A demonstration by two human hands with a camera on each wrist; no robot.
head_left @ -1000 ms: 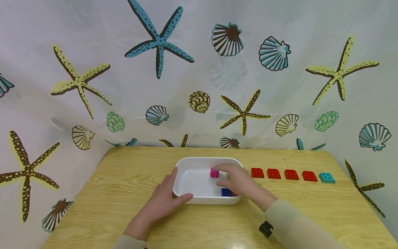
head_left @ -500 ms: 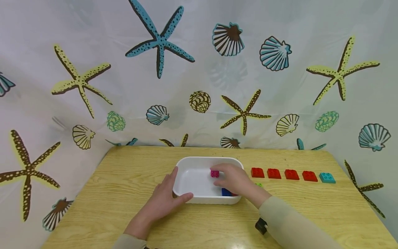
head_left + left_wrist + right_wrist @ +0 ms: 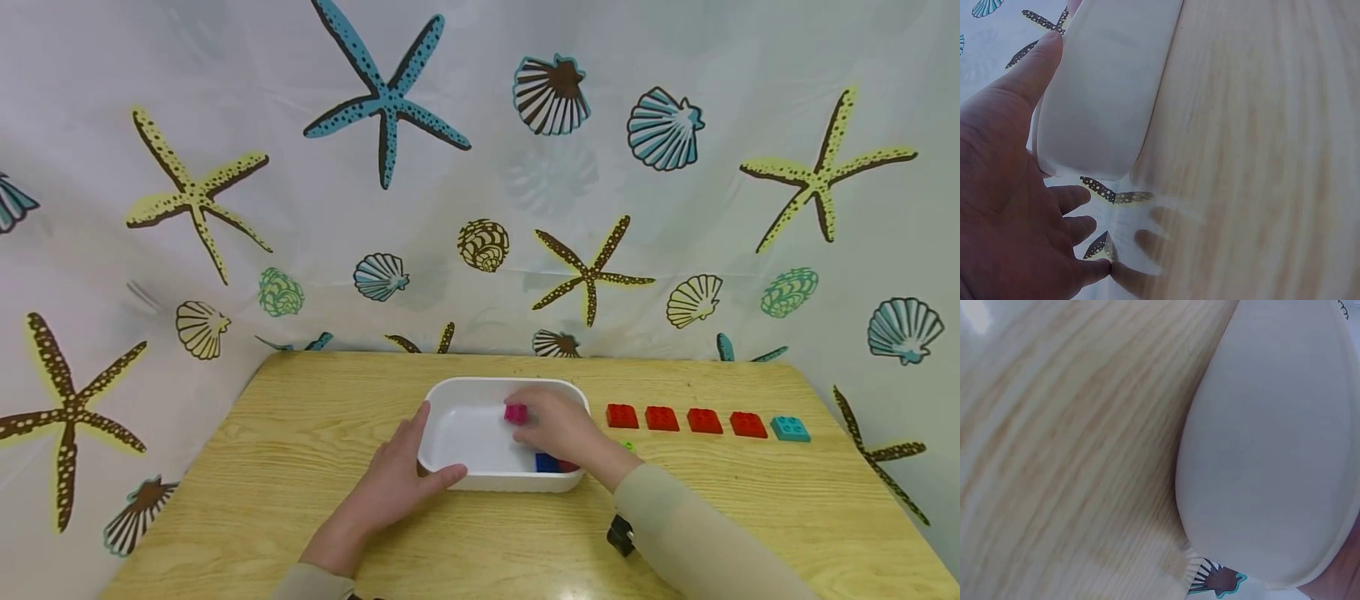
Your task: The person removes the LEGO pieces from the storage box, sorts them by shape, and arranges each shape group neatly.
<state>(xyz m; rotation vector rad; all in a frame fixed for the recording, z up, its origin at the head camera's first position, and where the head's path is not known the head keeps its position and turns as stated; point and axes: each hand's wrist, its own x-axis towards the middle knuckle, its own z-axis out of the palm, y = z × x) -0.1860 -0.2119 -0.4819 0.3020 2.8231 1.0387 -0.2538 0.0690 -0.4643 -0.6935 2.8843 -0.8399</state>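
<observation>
The pink brick (image 3: 515,414) shows just right of the frame's centre, in its lower half, within the outline of the white container (image 3: 495,482); whether it rests on the container's floor or is slightly above it, I cannot tell. The right hand (image 3: 558,425) is by far the nearer one, coming in from the lower right; the brick lies at the left end of its grip, index finger bent over the upper edge and thumb tip below; the grip is curved round the brick, but whether thumb and finger actually pinch it I cannot tell, and the right wrist view shows only the container's outer wall and a sliver of skin at lower right.

The brick looks almost square from here, with no clear long axis; the container's long axis runs left to right across the frame. The left hand (image 3: 397,467) sits at the container's left end, fingers spread, thumb along the lower rim, well apart from the brick; a blue brick (image 3: 547,463) lies in the container's lower right corner, below the right hand; on the worktop (image 3: 330,392), a row of red bricks (image 3: 622,416) begins right of the container, ending in a turquoise brick (image 3: 791,428).
</observation>
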